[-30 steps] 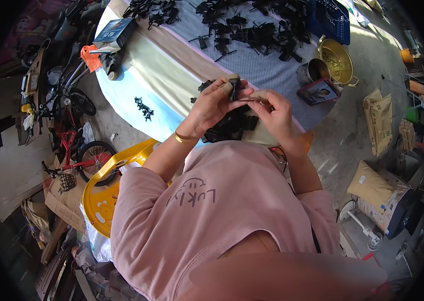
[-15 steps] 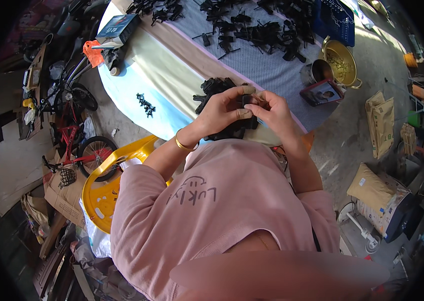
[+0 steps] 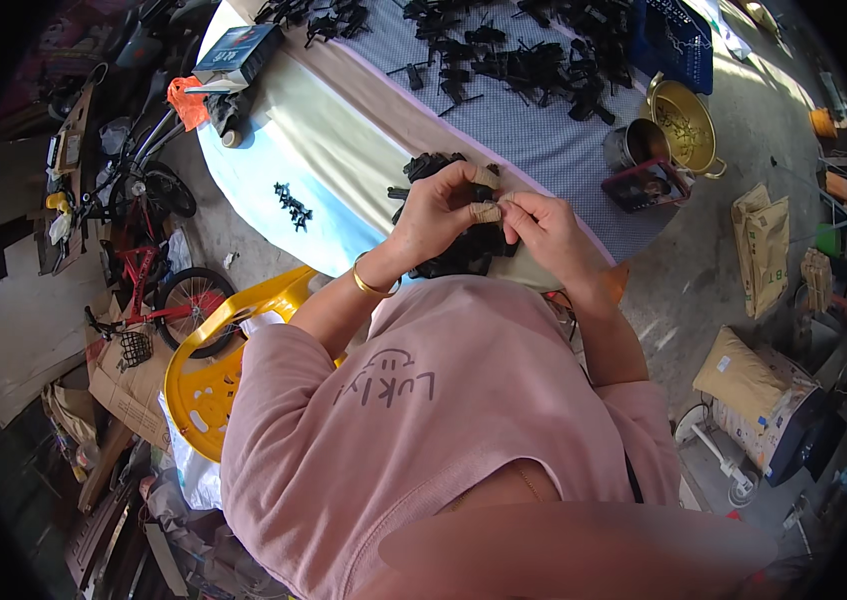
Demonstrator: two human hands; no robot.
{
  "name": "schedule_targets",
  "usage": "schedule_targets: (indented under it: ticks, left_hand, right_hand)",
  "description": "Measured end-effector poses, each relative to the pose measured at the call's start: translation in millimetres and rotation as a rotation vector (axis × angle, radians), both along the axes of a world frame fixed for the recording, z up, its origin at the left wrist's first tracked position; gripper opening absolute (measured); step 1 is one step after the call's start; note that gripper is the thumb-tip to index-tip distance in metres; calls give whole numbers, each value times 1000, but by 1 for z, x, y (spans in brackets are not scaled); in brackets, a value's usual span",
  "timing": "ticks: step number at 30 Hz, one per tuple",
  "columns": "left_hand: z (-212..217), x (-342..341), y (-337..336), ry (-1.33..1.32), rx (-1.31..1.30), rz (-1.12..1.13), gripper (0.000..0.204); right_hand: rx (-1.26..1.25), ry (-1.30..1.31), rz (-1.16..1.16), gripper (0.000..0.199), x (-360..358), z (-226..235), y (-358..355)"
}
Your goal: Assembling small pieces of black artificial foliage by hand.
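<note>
My left hand (image 3: 433, 215) has tan tape round its thumb and forefinger, which curl toward each other. Its fingertips meet those of my right hand (image 3: 551, 236), which is closed in a pinch. Whatever small piece lies between the fingers is too hidden to name. Beneath both hands, at the near edge of the table, is a heap of black plastic parts (image 3: 433, 165), partly covered by them. A small cluster of black parts (image 3: 292, 206) lies apart on the light blue cloth to the left.
Many more black parts (image 3: 543, 72) spread over the far side of the cloth-covered table (image 3: 343, 120). At its right stand a gold colander (image 3: 698, 150) with small pieces inside, a metal cup (image 3: 633, 145), a phone (image 3: 643, 187) and a blue basket (image 3: 671, 45). A yellow chair (image 3: 193, 385) sits left.
My right thumb and fingers have drawn together into a tighter pinch beside the left fingertips. The left hand has barely shifted. The phone's screen picture has changed.
</note>
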State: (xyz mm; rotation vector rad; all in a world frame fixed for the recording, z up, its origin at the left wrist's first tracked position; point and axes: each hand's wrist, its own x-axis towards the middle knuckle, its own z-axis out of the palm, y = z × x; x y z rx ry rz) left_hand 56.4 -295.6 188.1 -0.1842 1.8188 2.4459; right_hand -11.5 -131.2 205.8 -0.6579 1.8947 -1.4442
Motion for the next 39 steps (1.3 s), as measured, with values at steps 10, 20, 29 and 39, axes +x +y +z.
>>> schedule_targets:
  ticks: [10, 20, 29, 39]
  left_hand:
    - [-34, -9, -11, 62, -638, -129, 19]
    - [-106, -122, -37, -91, -1325, 66, 18]
    - [-139, -123, -38, 154, -1366, 173, 10]
    - [-48, -27, -12, -184, 485, -69, 14]
  right_hand:
    - [156, 113, -51, 19, 2, -66, -3]
    - [144, 229, -123, 21, 7, -62, 4]
    - [10, 88, -333, 22, -3, -75, 17]
    - [-255, -355, -371, 19, -29, -55, -7]
